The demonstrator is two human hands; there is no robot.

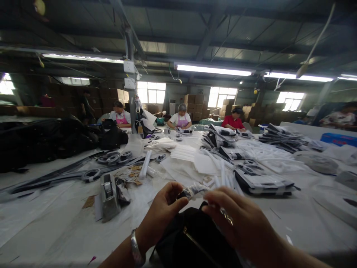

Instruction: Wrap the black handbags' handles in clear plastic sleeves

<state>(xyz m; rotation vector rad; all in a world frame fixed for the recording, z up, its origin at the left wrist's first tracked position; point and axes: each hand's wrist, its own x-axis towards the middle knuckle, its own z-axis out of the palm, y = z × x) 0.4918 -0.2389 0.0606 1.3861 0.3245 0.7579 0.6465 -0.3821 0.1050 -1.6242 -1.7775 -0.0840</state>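
A black bag (192, 238) with a gold zipper lies at the table's front edge, below both hands. My left hand (164, 206), with a silver bracelet at the wrist, is closed on a dark strap end wrapped in white material (192, 190). At the right end of this wrapping, my right hand (240, 216) has its thumb and fingers pinched together, partly over the bag's top. Exactly what those fingertips grip is hidden. Some gold-coloured metal hardware (228, 216) shows by the right hand's fingers.
A tape dispenser (108, 197) stands left of my hands. Rolled grey straps (113, 158), white sheets (182, 153) and a stack of wrapped black pieces (262, 182) lie farther back. Black bags (50, 141) are heaped at far left. Several people sit across the table.
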